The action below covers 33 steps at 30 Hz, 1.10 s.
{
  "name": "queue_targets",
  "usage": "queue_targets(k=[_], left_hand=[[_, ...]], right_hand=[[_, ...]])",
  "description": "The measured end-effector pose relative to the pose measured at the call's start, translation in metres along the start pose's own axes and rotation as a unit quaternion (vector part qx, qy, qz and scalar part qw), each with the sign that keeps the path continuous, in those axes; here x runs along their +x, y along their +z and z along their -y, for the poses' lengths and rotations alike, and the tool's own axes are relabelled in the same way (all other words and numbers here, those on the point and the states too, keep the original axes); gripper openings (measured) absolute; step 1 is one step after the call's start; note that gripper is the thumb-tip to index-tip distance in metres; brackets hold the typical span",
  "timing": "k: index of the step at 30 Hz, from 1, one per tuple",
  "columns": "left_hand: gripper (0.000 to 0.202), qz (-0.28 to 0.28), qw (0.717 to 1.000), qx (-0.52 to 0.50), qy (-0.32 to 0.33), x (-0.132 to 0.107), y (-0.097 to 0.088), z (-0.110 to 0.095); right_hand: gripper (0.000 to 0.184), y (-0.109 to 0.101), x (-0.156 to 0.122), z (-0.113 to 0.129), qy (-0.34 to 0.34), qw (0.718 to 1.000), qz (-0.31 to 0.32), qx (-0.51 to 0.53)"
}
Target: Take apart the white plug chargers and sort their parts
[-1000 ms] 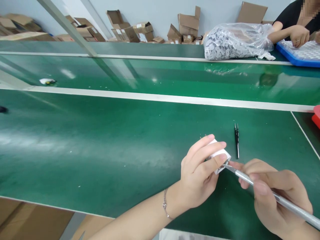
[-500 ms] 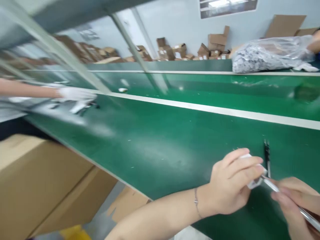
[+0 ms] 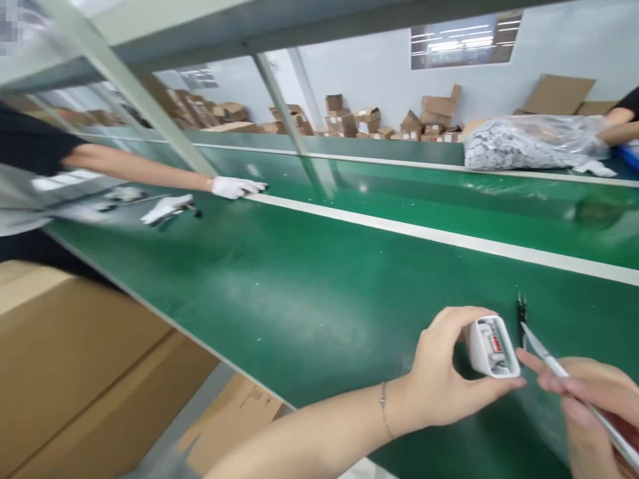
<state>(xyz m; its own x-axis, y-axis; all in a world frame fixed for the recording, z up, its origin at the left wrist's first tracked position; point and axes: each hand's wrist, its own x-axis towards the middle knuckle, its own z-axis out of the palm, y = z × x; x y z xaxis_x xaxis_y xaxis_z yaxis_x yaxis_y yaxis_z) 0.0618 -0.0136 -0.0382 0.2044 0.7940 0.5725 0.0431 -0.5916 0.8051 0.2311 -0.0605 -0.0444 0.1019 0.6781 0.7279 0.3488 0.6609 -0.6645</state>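
My left hand (image 3: pixel 449 372) grips a small white plastic housing (image 3: pixel 478 349) between thumb and fingers. Its open end faces me, and inside it sit light parts and a red piece (image 3: pixel 496 344). In my right hand (image 3: pixel 589 392) is a slim pointed silver tool (image 3: pixel 554 364), held like a pen. The tip is just right of the housing, apart from it. Behind that tip lies a black two-pronged tool (image 3: pixel 522 309) on the green work surface (image 3: pixel 319 286).
At the left a co-worker's white-gloved hand (image 3: pixel 234 187) reaches over the white strip (image 3: pixel 399 226). White parts (image 3: pixel 167 209) lie near that person. A filled clear bag (image 3: pixel 529 143) rests at the far right. A large cardboard box (image 3: pixel 90 359) stands at lower left.
My left hand has turned the housing so its open end shows. The silver tool has come away from it, to the right. The co-worker's gloved hand has left the white parts and moved right.
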Motion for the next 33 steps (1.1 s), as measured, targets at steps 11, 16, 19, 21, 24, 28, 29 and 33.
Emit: queue_targets(k=[11,16,19,21,24,28,29,33], left_hand=[[0.057,0.025,0.994,-0.011,0.103,0.003,-0.002,0.003],[0.056,0.036,0.994,-0.026,0.098,0.002,-0.001,0.003],[0.055,0.038,0.995,-0.035,0.087,0.001,0.000,0.004],[0.055,0.037,0.995,-0.032,0.091,0.001,0.001,0.005],[0.057,0.036,0.994,-0.018,0.106,0.000,0.000,0.007],[0.061,0.039,0.992,-0.010,0.118,0.000,0.000,0.009],[0.061,0.039,0.992,-0.009,0.120,0.000,0.000,0.009],[0.058,0.037,0.992,-0.005,0.120,0.000,0.000,0.010]], right_hand=[[0.016,0.008,0.022,0.036,0.005,0.998,0.049,0.050],[0.014,0.008,0.019,0.032,0.017,0.998,0.056,0.033],[0.025,0.012,0.014,0.029,0.027,0.998,0.050,-0.004],[0.027,0.014,0.013,0.030,0.019,0.998,0.056,-0.026],[0.027,0.015,0.016,0.033,0.003,0.997,0.056,-0.046],[0.029,0.017,0.023,0.038,-0.012,0.997,0.049,-0.050],[0.029,0.017,0.024,0.038,-0.015,0.997,0.052,-0.050],[0.029,0.017,0.027,0.038,-0.026,0.996,0.072,-0.056]])
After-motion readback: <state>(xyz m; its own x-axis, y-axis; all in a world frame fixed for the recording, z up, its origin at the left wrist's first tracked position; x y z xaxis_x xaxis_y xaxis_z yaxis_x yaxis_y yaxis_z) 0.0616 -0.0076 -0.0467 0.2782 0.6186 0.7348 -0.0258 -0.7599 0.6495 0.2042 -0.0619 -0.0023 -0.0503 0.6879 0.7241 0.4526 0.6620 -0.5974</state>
